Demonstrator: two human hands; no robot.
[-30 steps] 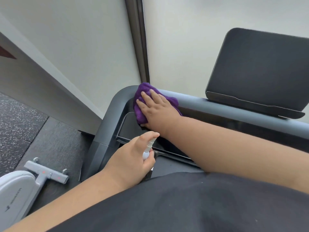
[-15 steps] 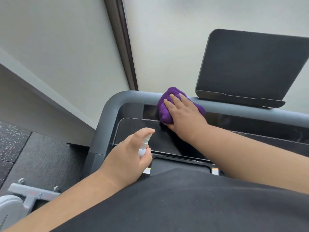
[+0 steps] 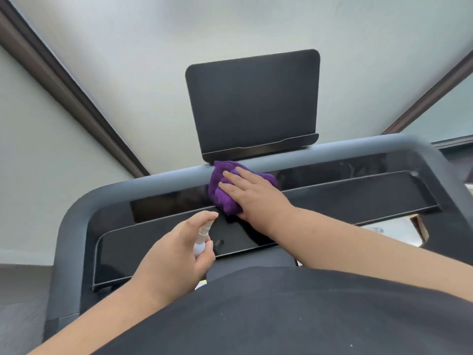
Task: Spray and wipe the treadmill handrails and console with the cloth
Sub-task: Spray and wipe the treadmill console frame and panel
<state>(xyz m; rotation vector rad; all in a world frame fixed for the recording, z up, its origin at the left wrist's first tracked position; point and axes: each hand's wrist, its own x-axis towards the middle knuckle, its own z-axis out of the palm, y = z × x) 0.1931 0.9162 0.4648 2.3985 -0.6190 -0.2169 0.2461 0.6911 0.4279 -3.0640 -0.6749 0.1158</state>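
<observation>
At the front of the treadmill, just below the dark tablet stand [image 3: 253,103] that rises from the grey crossbar [image 3: 332,152], the person's right hand [image 3: 252,194] lies flat on a bunched purple cloth [image 3: 225,198], fingers nearly straight and only slightly apart, pressing the cloth down where the bar meets the glossy black console [image 3: 358,193]. The cloth sits near the middle of the crossbar, its upper edge touching the foot of the stand and its lower edge reaching the seam between the console's upper strip and the lower glossy panel [image 3: 143,249]. Nearer the body, the left hand [image 3: 176,254] grips a small white spray bottle [image 3: 202,239] above the lower panel; the index finger is stretched forward over the top of the nozzle, the thumb is curled against the bottle's rounded body, and the other fingers are folded behind it out of sight. The bottle tilts forward toward the cloth, close to it but not touching. The grey handrail [image 3: 74,219] curves round the left corner of the console and runs down toward the floor. A black shirt [image 3: 281,313] fills the bottom of the view, and pale wall panels with dark brown trim [image 3: 69,88] stand behind the machine.
</observation>
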